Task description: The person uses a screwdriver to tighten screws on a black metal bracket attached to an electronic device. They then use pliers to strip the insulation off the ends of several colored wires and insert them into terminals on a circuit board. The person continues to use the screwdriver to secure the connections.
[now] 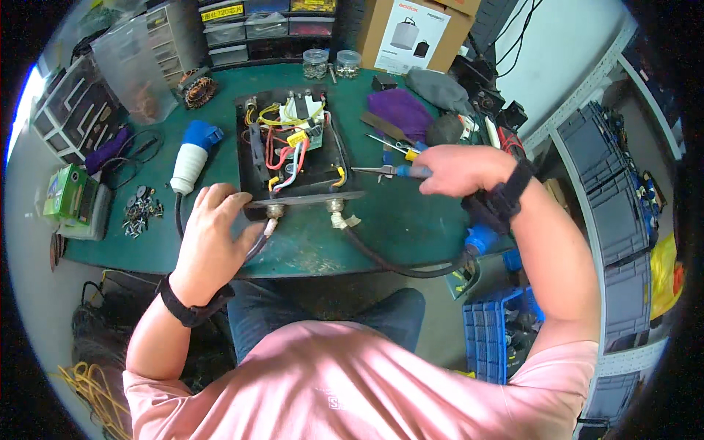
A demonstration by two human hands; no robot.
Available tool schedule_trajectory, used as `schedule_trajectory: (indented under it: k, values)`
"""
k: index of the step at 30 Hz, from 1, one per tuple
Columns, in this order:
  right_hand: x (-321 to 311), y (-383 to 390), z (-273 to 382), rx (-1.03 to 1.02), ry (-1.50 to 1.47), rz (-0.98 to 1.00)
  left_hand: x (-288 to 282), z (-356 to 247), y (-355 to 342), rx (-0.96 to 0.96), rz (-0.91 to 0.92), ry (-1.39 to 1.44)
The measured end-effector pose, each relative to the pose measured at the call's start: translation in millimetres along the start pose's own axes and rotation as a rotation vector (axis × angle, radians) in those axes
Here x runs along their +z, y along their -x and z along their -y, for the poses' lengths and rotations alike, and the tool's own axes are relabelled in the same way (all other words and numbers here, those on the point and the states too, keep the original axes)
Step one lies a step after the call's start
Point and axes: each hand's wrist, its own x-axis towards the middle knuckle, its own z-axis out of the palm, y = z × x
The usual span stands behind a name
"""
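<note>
An open black electronics box with red, yellow, white and grey wiring sits mid-table, cables leaving fittings on its front panel. My left hand is at its front-left corner, fingers bent and apart, a fingertip near the panel and the thumb beside a cable. My right hand is closed on blue-handled pliers, their jaws at the box's right side. A blue-and-white plug lies left of the box; a second blue connector is below my right hand at the table's edge.
Loose screws lie at left, near a green box. Jars, a cardboard box and parts drawers stand behind. Purple cloth and tools lie back right. A blue crate and shelving are at right.
</note>
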Motion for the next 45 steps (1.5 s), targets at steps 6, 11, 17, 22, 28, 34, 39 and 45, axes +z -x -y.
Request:
schedule_trajectory:
  k: [6,11,17,22,28,34,39,45]
  values:
    - [-21.2,-23.2,11.0,0.027,0.284,0.052,-5.0,3.1,16.1,-0.066,0.085,0.067]
    - [-36.7,-30.6,27.5,0.050,0.308,0.119,-16.0,6.7,31.0,-0.110,0.009,0.087]
    - [-47.5,-48.8,27.2,0.063,0.333,0.177,-10.2,35.0,68.3,-0.170,-0.272,0.089]
    - [-48.3,-54.5,26.4,0.053,0.342,0.211,-4.2,52.3,95.5,-0.299,-0.354,0.084]
    - [-41.2,-49.3,27.1,0.065,0.347,0.254,-4.2,32.8,82.1,-0.239,-0.248,0.151]
    - [-38.5,-45.0,37.3,0.072,0.320,0.267,1.6,-25.5,22.2,0.015,-0.060,0.122]
    - [-47.1,-41.1,38.7,0.137,0.118,0.376,31.5,-35.0,-5.9,0.108,-0.055,0.058]
    - [-47.4,-48.8,22.4,-0.039,0.368,0.084,49.8,-32.1,-8.6,0.088,-0.047,0.046]
